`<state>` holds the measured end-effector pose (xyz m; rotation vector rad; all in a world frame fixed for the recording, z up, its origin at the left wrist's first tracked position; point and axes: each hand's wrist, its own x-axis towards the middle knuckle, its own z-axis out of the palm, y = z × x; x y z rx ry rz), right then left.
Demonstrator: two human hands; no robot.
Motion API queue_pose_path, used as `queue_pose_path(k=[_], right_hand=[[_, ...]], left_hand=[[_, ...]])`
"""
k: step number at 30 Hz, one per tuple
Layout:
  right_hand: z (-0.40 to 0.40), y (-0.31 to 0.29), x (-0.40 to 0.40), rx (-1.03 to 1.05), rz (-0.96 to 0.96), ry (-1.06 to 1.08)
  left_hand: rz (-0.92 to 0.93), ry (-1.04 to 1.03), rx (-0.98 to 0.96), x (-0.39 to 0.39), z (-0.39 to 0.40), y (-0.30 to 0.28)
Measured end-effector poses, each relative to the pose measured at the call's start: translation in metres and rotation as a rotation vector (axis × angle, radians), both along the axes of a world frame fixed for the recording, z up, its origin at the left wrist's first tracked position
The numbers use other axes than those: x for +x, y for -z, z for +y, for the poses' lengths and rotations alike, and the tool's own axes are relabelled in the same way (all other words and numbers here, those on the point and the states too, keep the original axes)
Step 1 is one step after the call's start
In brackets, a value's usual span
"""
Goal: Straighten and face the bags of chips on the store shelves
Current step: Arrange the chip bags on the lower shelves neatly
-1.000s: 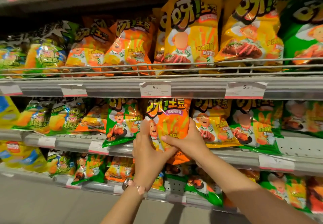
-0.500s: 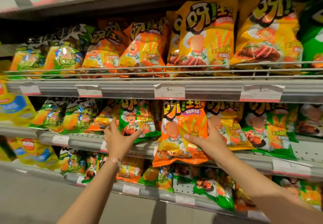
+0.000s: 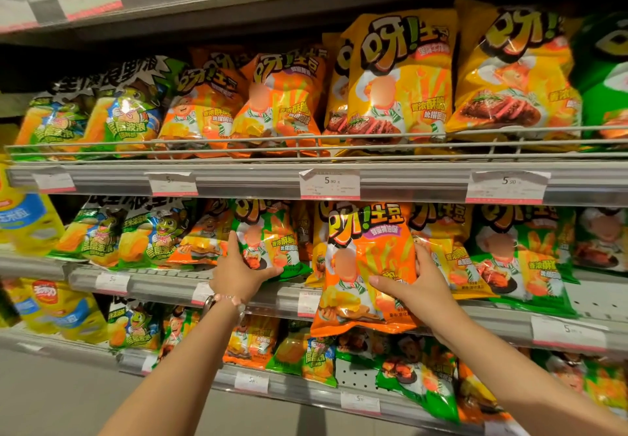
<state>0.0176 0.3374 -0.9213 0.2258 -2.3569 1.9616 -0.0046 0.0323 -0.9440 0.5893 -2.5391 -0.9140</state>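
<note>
On middle shelf [image 3: 238, 287], hand-held chip bags [image 3: 368, 265].

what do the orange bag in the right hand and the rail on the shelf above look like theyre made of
Orange bag: thin glossy plastic film, possibly foil-lined; it creases and throws bright glare where the right hand grips it. Rail: thin metal wire, it seems, with a pale, dull coating; slender straight bars with short uprights in front of the bags.

On the middle shelf [image 3: 373, 303], the right hand [image 3: 419, 284] grips an orange chip bag [image 3: 365, 265] whose bottom hangs over the shelf's front edge. Left of that bag, the left hand [image 3: 238, 274] holds the lower corner of a green chip bag [image 3: 268, 238].
</note>
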Motion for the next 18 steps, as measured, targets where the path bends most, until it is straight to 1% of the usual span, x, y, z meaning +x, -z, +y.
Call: queue_pose_path(k=[3, 6, 10, 14, 18], right_hand=[[0.001, -0.002, 0.002, 0.010, 0.007, 0.006], [-0.003, -0.005, 0.003, 0.025, 0.031, 0.033], [-0.014, -0.010, 0.004, 0.131, 0.107, 0.082], [-0.036, -0.014, 0.001, 0.167, 0.097, 0.056], [-0.068, -0.016, -0.009, 0.264, 0.107, 0.055]], left_hand=[[0.058, 0.008, 0.025, 0.003, 0.002, -0.002], [0.129, 0.049, 0.160, 0.010, 0.000, -0.005], [0.194, 0.121, 0.296, 0.039, -0.006, -0.014], [0.233, 0.154, 0.302, 0.075, -0.025, -0.022], [0.314, 0.116, 0.300, 0.104, -0.045, -0.031]])
